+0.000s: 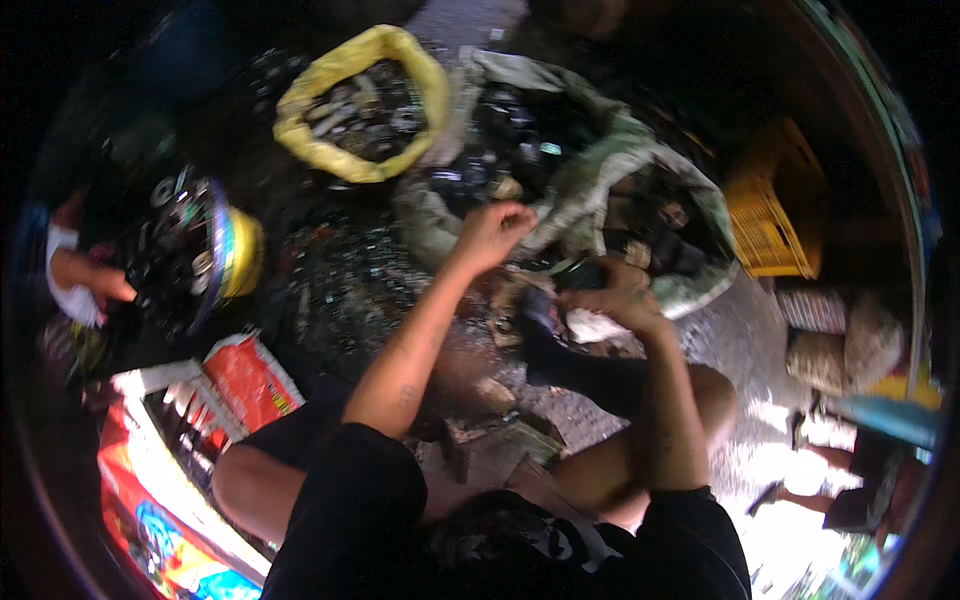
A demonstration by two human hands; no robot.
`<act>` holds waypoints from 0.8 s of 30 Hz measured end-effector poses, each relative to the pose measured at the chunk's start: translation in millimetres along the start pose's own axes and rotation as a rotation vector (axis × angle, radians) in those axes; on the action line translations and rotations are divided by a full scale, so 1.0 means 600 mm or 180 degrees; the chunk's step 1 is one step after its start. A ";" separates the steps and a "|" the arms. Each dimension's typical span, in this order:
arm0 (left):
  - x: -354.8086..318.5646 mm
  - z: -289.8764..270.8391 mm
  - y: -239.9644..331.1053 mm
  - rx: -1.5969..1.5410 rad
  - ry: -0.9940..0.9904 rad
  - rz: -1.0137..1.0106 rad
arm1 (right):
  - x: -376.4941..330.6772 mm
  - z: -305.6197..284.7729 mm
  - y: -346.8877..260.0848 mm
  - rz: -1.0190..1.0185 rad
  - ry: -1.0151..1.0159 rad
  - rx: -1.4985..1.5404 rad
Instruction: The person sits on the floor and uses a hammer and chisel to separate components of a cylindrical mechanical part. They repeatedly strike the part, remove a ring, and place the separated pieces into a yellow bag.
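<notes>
My left hand [497, 236] is raised over the near rim of a pale woven sack [430, 215], its fingers curled together. Whatever it pinches, if anything, is too small and blurred to make out. Lower and to the right, my right hand [622, 300] is closed near the front edge of a second greenish-white sack [715, 285]. A dark object [580, 274] shows at its fingers, too blurred to name. Both sacks stand with rolled-open mouths and contain dark, shiny mixed pieces. Beneath my hands, a dark sock or legging [540, 335] covers my lower leg.
A yellow sack [432, 110] of scrap pieces stands at the far left. Nearby are a blue-and-yellow tub [243, 255] piled with dark bits, a red bag [250, 375] and a yellow crate [765, 215]. Loose fragments cover the ground. Other people show at both sides.
</notes>
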State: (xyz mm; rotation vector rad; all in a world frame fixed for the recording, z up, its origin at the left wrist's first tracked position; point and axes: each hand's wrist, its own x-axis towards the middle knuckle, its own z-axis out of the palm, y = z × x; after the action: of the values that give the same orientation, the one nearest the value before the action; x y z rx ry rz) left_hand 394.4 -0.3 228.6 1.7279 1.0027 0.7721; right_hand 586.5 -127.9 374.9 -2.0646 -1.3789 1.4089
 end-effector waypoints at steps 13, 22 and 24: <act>-0.074 -0.286 -0.216 -0.1206 0.1674 -0.2238 | 0.495 0.142 -0.137 -0.0127 0.0457 0.0738; 0.130 -0.363 -0.330 0.0923 0.2122 -0.1622 | 0.771 0.239 -0.139 -0.1672 0.2252 -0.1798; 0.167 -0.422 -0.283 -0.0059 0.2428 -0.1521 | 0.766 0.198 -0.247 -0.1994 0.2201 -0.2065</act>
State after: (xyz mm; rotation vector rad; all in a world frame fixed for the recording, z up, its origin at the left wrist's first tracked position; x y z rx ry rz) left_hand 180.0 229.1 160.8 1.0874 1.8239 1.1316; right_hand 436.4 294.0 158.4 -1.8579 -2.0062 -0.0333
